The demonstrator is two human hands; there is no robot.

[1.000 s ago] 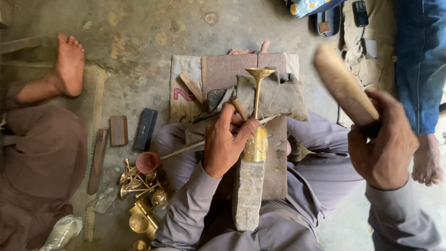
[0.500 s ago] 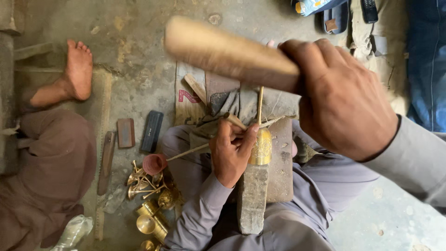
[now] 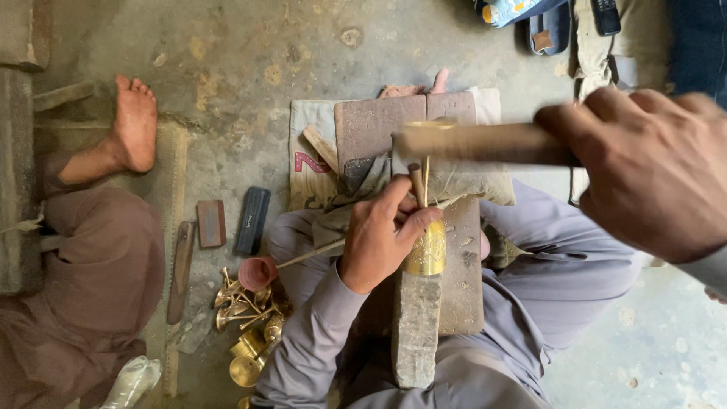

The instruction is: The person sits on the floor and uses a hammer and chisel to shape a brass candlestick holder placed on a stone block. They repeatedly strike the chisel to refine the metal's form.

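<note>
The left hand (image 3: 382, 235) has its fingers clamped on a thin punch tool (image 3: 417, 184) and steadies an engraved, vase-shaped brass piece (image 3: 429, 250) lying on a long stone block (image 3: 415, 326) across the lap. The right hand (image 3: 653, 170), fingers closed around a motion-blurred wooden mallet (image 3: 477, 142), hovers just above the punch, hiding the brass piece's top. On the concrete floor (image 3: 250, 60), near the left knee, a small reddish cup (image 3: 257, 273) sits beside clustered brass goblets (image 3: 246, 337); its contents cannot be made out. Another person's bare foot (image 3: 135, 125) rests well apart.
</note>
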